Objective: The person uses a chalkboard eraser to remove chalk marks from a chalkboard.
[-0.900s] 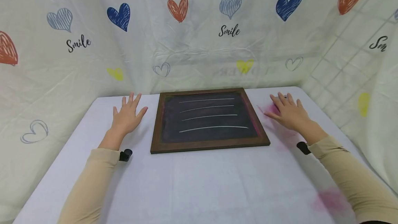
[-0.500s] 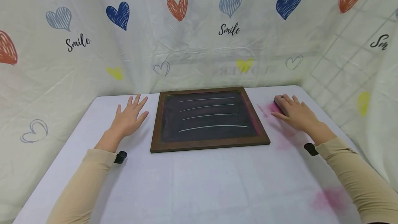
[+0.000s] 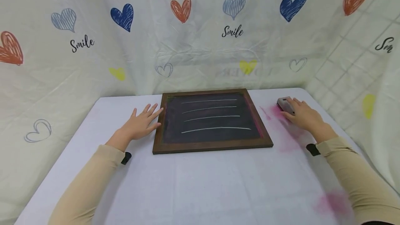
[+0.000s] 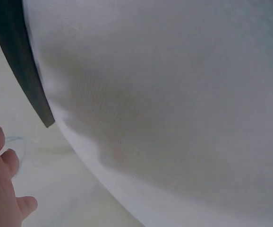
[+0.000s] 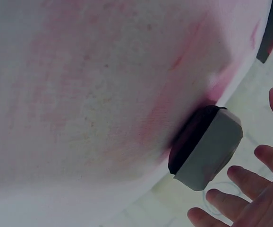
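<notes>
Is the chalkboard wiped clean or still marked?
Still marked. The chalkboard lies flat on the table with four white chalk lines across it; the eraser sits off it, by the right hand.

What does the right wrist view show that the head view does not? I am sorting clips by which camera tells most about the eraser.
Only the right wrist view shows the eraser from close by: a grey block with a dark pad face down on the cloth, and the fingers spread just beside it, with a gap showing.

Only the head view shows the chalkboard with four white lines, the left hand at its left frame, and the heart-printed backdrop.

Both show the eraser, the right hand at it, and pink smears on the white table.
</notes>
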A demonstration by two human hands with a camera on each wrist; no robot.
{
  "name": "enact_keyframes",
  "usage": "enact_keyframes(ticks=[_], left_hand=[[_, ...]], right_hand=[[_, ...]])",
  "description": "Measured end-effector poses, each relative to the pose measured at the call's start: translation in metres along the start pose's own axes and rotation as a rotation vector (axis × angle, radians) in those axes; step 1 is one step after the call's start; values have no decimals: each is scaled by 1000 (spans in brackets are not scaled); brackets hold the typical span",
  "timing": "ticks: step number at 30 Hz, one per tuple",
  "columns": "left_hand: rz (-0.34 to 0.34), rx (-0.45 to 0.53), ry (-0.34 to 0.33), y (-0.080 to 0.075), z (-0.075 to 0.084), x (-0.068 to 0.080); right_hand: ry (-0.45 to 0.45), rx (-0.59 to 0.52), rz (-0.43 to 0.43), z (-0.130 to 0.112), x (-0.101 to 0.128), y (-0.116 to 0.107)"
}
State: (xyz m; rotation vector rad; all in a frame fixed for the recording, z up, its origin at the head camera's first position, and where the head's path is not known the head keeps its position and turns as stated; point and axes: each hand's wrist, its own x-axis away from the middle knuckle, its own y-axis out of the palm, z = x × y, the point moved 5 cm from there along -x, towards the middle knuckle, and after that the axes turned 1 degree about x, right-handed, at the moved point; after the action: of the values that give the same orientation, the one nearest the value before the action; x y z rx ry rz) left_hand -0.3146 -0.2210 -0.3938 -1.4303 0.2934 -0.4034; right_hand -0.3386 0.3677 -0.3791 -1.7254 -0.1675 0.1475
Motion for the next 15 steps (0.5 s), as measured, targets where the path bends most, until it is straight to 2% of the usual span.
enact_keyframes(ticks=[9,15], left_hand=[[-49,-12,21,12,5,-8],[-72,-44,22,14,8,-10]], right_hand=[[83,-39,-19,7,-11,2],[132,-39,-45,9,-15,7]])
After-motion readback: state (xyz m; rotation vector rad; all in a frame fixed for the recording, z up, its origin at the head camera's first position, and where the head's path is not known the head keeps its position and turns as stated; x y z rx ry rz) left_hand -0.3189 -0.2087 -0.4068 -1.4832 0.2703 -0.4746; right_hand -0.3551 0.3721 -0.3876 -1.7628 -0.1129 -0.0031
